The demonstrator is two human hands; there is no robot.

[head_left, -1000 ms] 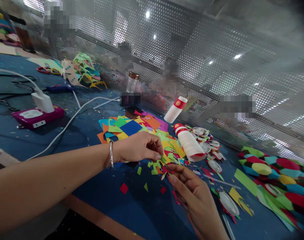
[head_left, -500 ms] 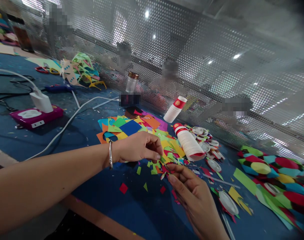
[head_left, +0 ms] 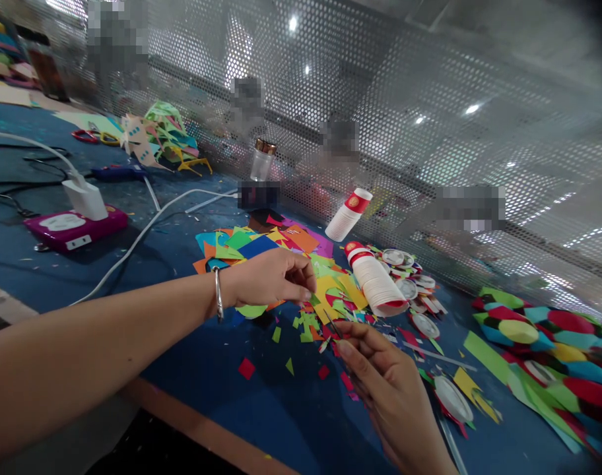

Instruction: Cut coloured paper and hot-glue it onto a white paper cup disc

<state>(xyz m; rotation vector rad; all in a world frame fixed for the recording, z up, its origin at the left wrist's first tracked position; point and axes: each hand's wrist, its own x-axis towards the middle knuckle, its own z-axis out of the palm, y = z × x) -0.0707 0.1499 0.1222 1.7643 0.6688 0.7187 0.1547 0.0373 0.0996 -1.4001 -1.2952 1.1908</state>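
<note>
My left hand (head_left: 285,277), with a silver bangle at the wrist, pinches a small green paper piece (head_left: 313,300) between thumb and fingertips. Across from it, my right hand (head_left: 380,376) is closed around what look like small scissors; their thin metal blades (head_left: 333,324) point toward the left hand, and the handles are hidden in the fingers. The blade tips and the green piece are a short way apart. Beneath both hands lies a heap of coloured paper scraps (head_left: 338,290), with small green cuttings (head_left: 308,326) near the fingers.
Stacked paper cups (head_left: 377,284) lie beyond the right hand, with another stack (head_left: 348,218) behind. Decorated paper pieces (head_left: 538,336) are at right. A purple power strip (head_left: 78,227) with a white cable stands left. A perforated metal screen (head_left: 380,99) borders the blue table.
My left hand has moved slightly up and left, away from the blades, with the green piece between its fingers. The right hand has barely moved; the gap between the hands is wider.
</note>
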